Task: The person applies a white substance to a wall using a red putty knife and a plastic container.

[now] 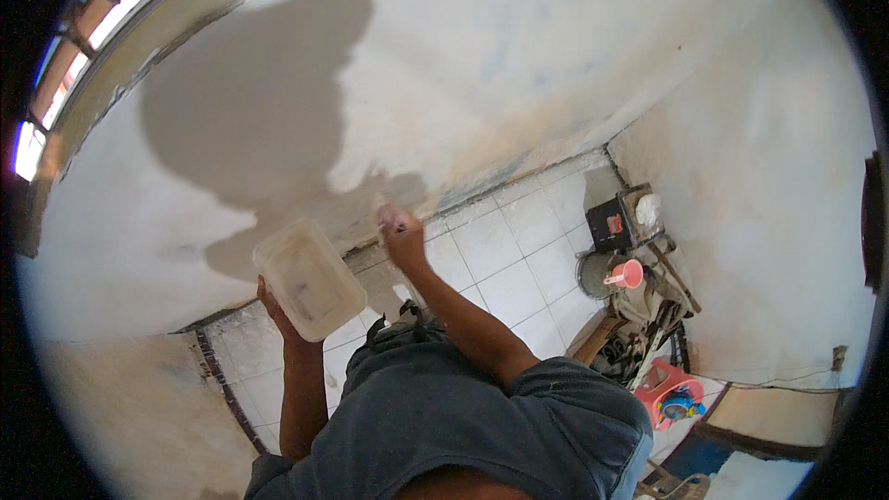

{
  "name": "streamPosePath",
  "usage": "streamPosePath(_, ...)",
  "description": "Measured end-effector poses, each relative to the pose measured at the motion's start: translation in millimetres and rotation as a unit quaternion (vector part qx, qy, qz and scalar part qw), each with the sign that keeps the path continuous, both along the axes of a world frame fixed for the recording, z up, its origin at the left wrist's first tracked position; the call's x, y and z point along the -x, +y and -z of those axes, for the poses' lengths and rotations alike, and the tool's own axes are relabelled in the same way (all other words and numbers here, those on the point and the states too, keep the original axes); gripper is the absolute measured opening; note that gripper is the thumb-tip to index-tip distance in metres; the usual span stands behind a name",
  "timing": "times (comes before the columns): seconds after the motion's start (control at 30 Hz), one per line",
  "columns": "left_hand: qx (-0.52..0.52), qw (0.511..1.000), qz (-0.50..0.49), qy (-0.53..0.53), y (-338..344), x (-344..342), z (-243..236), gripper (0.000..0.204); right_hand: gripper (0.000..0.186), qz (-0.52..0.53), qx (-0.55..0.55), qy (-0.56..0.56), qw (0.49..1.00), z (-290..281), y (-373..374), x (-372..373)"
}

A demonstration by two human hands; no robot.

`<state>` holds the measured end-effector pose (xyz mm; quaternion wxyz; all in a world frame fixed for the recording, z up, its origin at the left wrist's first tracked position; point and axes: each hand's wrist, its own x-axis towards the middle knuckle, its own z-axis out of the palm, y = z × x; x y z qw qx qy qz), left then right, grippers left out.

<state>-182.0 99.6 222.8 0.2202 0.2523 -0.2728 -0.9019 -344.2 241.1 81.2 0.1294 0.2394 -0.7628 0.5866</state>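
Wore dark shirt [454, 417] at six o'clock, held tub [317, 289] in left hand [274, 306] at eight, likely handy for right hand [402, 234], couldn't tell if loaded.

Left hand [269, 307] holding pale plastic tub [319, 285]; right hand [401, 233] curled near stained wall [505, 134]; bucket [590, 278], pink dipper [629, 274] off right, on tiled floor [483, 243]

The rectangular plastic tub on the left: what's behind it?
Around the tub show the shadowed wall, white floor tiles and part of the left hand. The rest of that hand and whatever lies directly behind are covered.
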Motion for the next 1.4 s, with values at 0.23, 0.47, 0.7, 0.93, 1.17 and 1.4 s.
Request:
streamPosePath(0.23, -0.025, 0.999, 0.003, 0.041, 16.3, -0.6, -4.4, 0.059, 0.003, 0.183, 0.467, -0.382, 0.776, -69.6, 30.2, 108.6)
streamPosePath(0.47, -0.033, 0.999, -0.006, 0.036, 10.6, -8.5, -10.4, 0.06, 0.009, -0.003, 0.446, -0.026, 0.895, -314.2, 8.4, 111.1)
streamPosePath(0.7, -0.05, 0.997, 0.014, 0.059, 10.9, -10.3, 2.0, 0.061, 0.005, 0.293, -0.084, 0.433, 0.848, -307.5, 51.1, 129.1)
streamPosePath(0.93, -0.041, 0.997, -0.01, 0.059, 13.6, 3.5, -0.1, 0.063, 0.023, -0.179, -0.429, 0.183, 0.866, -53.0, 71.4, 81.7)
streamPosePath(1.17, -0.046, 0.997, 0.028, 0.055, 15.7, 5.0, -13.4, 0.062, 0.007, 0.078, -0.136, 0.233, 0.96, -111.0, 91.0, 75.8)
streamPosePath(1.4, -0.051, 0.996, 0.019, 0.067, 10.7, 9.6, -1.4, 0.057, 0.014, 0.224, 0.006, 0.384, 0.896, -334.6, 92.1, 135.8)
